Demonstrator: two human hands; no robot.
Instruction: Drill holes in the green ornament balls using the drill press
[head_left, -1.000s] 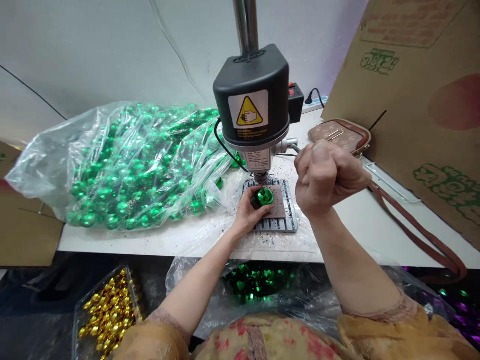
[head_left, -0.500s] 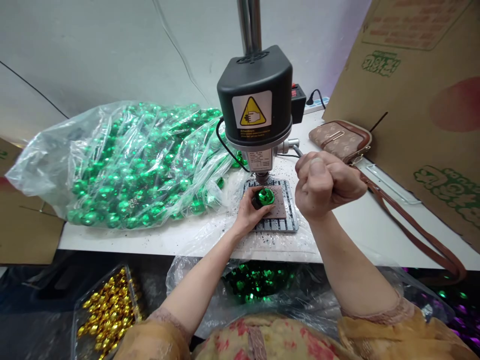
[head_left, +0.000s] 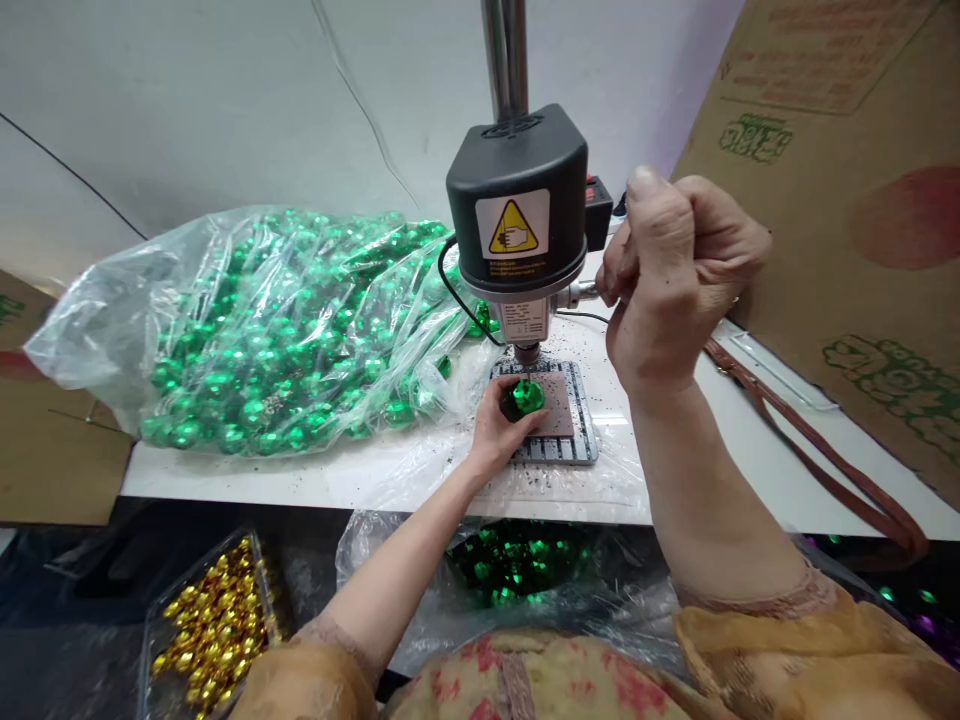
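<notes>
My left hand (head_left: 496, 428) is closed round a shiny green ball (head_left: 525, 396) that rests on the ribbed metal plate (head_left: 574, 447) under the bit of a small bench drill (head_left: 519, 215). The ball sits right below the drill's chuck. My right hand (head_left: 667, 270) is a raised fist wrapped round the drill's feed lever (head_left: 585, 292), to the right of the black motor head and level with it. Only the lever's metal stub shows beside my fingers.
A large clear bag of green balls (head_left: 262, 330) lies left of the drill on the white table (head_left: 375, 480). Another bag of green balls (head_left: 517, 565) and a tray of gold beads (head_left: 214, 620) sit below the table's edge. Cardboard (head_left: 847, 200) and a brown strap (head_left: 825, 470) fill the right.
My right fist has risen with the lever, from level with the plate to beside the motor head. The left hand and the ball have stayed in place.
</notes>
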